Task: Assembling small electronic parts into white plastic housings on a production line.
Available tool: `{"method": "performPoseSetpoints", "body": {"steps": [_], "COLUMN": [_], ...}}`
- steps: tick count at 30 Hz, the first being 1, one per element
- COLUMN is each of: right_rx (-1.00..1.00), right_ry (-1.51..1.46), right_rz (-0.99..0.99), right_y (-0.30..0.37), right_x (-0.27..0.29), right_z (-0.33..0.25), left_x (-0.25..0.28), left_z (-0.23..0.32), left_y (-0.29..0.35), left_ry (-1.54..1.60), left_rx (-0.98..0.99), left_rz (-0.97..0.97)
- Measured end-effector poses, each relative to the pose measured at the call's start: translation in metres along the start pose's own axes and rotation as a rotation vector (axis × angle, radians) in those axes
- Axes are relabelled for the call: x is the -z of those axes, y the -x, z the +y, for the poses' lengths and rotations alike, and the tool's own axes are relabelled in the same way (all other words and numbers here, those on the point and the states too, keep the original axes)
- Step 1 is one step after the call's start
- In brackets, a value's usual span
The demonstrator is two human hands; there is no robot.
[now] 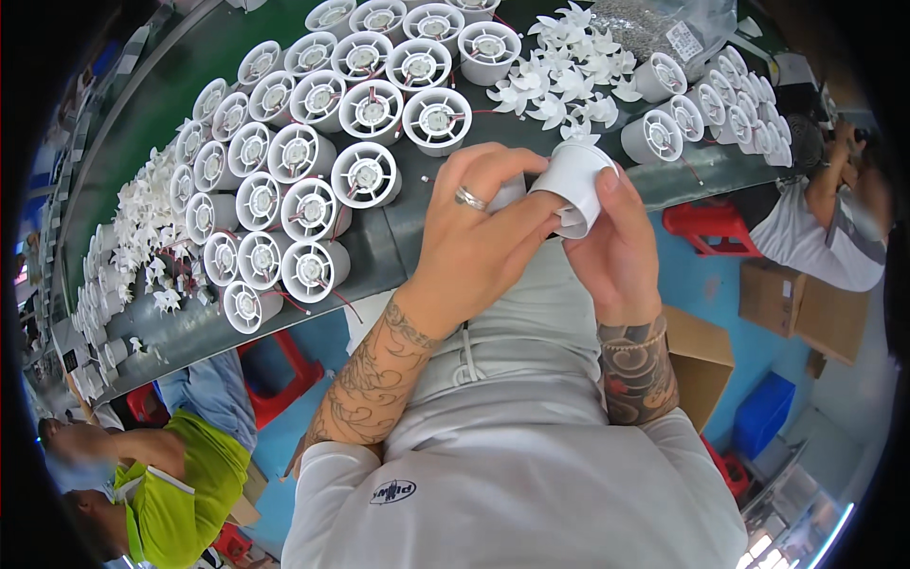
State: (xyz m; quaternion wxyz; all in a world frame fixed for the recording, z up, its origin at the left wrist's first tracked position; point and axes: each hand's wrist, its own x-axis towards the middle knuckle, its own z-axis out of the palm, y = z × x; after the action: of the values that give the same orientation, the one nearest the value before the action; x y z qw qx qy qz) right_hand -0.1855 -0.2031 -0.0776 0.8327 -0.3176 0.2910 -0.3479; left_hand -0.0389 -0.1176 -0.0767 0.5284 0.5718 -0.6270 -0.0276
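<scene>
A white cylindrical fan housing (pixel 580 178) is held tilted in front of me, just off the table's near edge. My right hand (pixel 621 232) grips its right side, thumb and fingers round the wall. Reaching in from the left, my left hand (pixel 483 232) has a fingertip inside the housing's lower opening; a ring is on one of its bent fingers. Part of a second white piece (pixel 509 193) shows behind those fingers, and I cannot tell whether they hold it. The inside of the gripped housing is mostly hidden.
Rows of white fan housings (pixel 370 109) with red wires cover the table's left and middle. White fan impellers (pixel 569 66) are heaped behind my hands, and more housings (pixel 652 138) stand at right. A clear bag (pixel 706 24) lies behind. People sit on both sides; red stools (pixel 711 228) are below.
</scene>
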Motion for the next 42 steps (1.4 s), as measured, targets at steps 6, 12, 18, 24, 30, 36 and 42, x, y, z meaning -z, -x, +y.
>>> {"method": "performPoseSetpoints", "body": {"steps": [6,12,18,24,30,36,42], "right_rx": [-0.034,-0.050,-0.017,-0.068,-0.093,-0.073,-0.052], "right_ry": [0.002,-0.029,0.046,-0.061,-0.138,-0.141,-0.075], "right_rz": [-0.064,-0.128,-0.120,-0.118,-0.166,-0.166,-0.163], "right_y": [0.005,0.009,0.014,0.021,0.026,0.029,0.031], "right_x": [-0.007,-0.009,-0.011,-0.014,-0.012,-0.017,-0.018], "right_z": [-0.001,-0.002,0.000,0.001,0.001,0.001,-0.001], "left_x": [0.003,0.010,0.016,0.027,0.030,0.032,0.032], "left_z": [0.003,0.006,0.012,0.015,0.017,0.020,0.023], "left_y": [0.004,0.003,0.005,0.000,0.003,0.003,0.006], "left_ry": [0.016,0.108,0.228,0.230,0.232,0.240,0.266], "left_rx": [0.021,0.048,0.100,0.062,0.024,0.015,0.041], "left_rz": [0.035,0.091,0.083,0.014,-0.002,0.048,0.035]}}
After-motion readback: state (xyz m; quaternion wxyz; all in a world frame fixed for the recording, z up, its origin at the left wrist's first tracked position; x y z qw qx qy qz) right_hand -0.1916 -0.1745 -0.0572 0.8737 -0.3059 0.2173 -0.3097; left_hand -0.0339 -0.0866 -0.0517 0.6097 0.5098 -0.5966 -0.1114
